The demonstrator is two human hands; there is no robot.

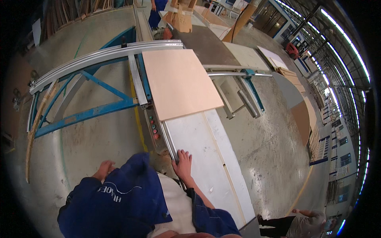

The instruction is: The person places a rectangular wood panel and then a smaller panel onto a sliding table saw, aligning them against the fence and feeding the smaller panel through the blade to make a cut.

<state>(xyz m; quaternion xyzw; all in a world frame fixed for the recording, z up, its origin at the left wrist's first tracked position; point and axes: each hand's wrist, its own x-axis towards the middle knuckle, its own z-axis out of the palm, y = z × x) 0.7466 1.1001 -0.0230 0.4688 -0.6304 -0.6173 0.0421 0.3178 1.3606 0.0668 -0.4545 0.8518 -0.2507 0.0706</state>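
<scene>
My right hand (183, 164) lies on the near left edge of a pale machine table (206, 146), beside a metal rail (170, 139). Its fingers are stretched out and it holds nothing. Further ahead, a flat light-brown wooden panel (182, 85) rests across the table and the blue side frame. My left hand (104, 169) hangs in the air to the left of my body, away from the panel. Its fingers look loosely apart, and nothing shows in them. A row of coloured push buttons (154, 127) sits just left of the rail.
A long aluminium fence (107, 51) tops the blue frame (87, 113) on the left, where a narrow wood strip (39, 131) leans. One person (156, 12) stands beyond the machine, another person (305, 224) at lower right. Stacked boards (71, 16) line the far left.
</scene>
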